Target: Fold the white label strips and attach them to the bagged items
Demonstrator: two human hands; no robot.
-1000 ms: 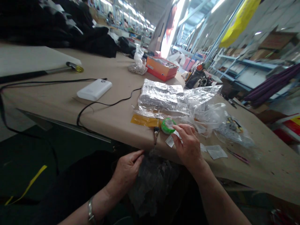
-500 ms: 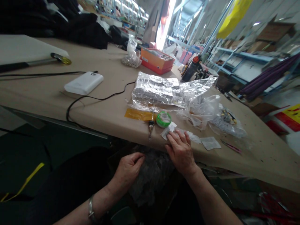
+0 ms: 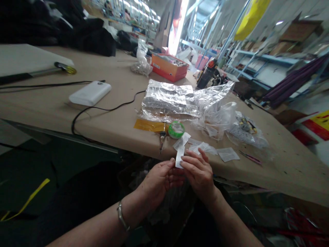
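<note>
White sachet (image 3: 179, 157) stood upright just off the bench (image 3: 115, 123) edge. The left hand (image 3: 159, 180) pinched its lower end while the right hand (image 3: 199, 173) gripped its side, steadying it; spare sachets (image 3: 203, 148) lay close behind, within reach.

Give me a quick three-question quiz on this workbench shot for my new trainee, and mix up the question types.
1. True or false: the left hand and the right hand both hold the white packet at the table edge.
2. What lies right beside the green roll? A) scissors B) dark-handled tool C) mug
3. Fill in: the open box beyond the foil bag is ___ in colour.

Key: 1 true; 2 B; 3 orange.
</note>
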